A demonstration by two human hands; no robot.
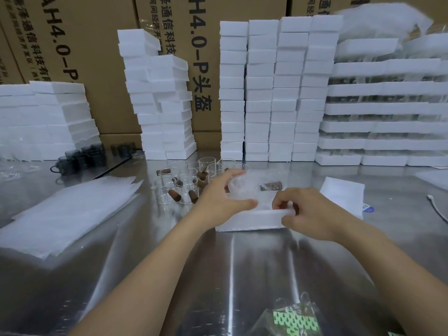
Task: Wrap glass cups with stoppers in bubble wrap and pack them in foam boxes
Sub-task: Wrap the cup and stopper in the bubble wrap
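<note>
- Closest to me, at the bottom edge, a clear bag [294, 318] with a green-and-white printed piece inside lies on the shiny metal desk [242, 267].
- Further in, at the middle of the desk, sits an open white foam box [252, 220].
- My right hand [312, 214] is at the box's near right corner, with its fingers [282, 202] curled and thumb pinching the top of the near wall.
- My left hand [225, 197] reaches over the box's left side; its fingers are wrapped round a wrapped cup [244, 187], a glass bundled in bubble wrap, held over the inside of the box.
- Just right of that bundle, inside the box, a brown stopper [271, 186] shows through more wrap; the view is too blurred to tell how it lies.
- To the left, a flat stack of bubble wrap sheets [68, 214] lies on the desk.
- To the right, near the box, lies a white sheet [344, 195], with a white cable [436, 207] beyond it.
- Behind the box stands a cluster of bare glass cups [184, 183], several with brown stoppers in or beside them.
- Further left, a group of dark mugs [82, 156].
- At the back rise stacks of foam boxes [274, 93], in front of big cardboard cartons [97, 57].
</note>
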